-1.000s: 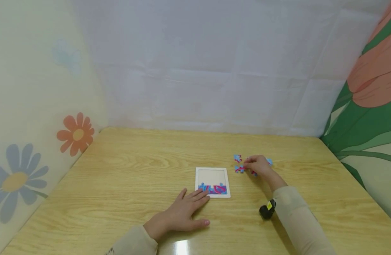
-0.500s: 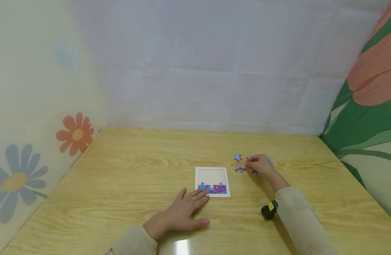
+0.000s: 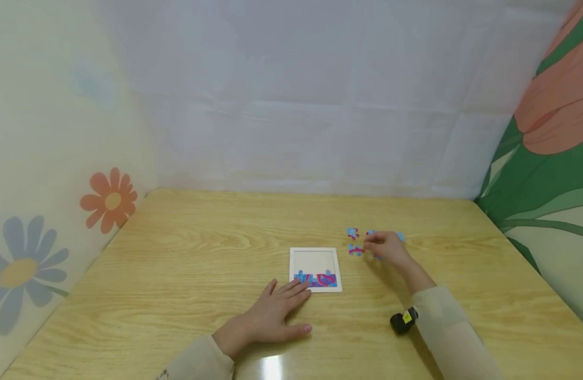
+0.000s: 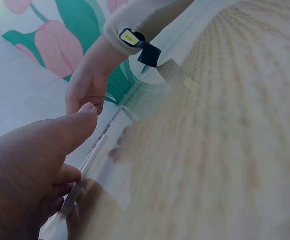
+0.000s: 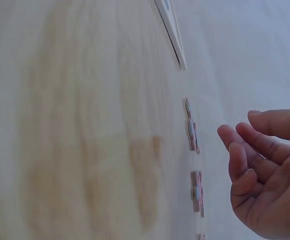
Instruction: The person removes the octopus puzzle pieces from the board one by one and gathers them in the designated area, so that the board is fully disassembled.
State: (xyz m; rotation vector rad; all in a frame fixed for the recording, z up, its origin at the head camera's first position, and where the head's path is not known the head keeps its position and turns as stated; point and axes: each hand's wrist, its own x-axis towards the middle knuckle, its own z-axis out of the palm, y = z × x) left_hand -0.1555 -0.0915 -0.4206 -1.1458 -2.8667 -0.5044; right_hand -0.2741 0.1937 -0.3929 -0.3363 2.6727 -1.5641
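My left hand (image 3: 272, 319) lies flat with its fingers spread, fingertips resting on the lower left of a white puzzle tray (image 3: 339, 266). Blue, pink and purple jigsaw pieces (image 3: 325, 279) fill the tray's bottom row; bare board shows above. Right of the tray my right hand (image 3: 390, 247) hovers over loose jigsaw pieces, fingers loosely bent. In the right wrist view its thumb and fingers stand apart with nothing between them. One loose piece (image 3: 355, 250) lies just left of those fingertips and another piece (image 3: 352, 233) behind it. The right hand partly hides others.
A blue piece (image 3: 401, 237) shows beyond the right hand. The wooden table (image 3: 201, 253) runs back to a white cloth (image 3: 291, 105). Flower-painted panels stand left and right. A black wrist camera (image 3: 403, 322) hangs from the right sleeve.
The right hand has drawn slightly right, away from the near left loose piece. The left hand rests in the same place on the tray. The head view has shifted a little.
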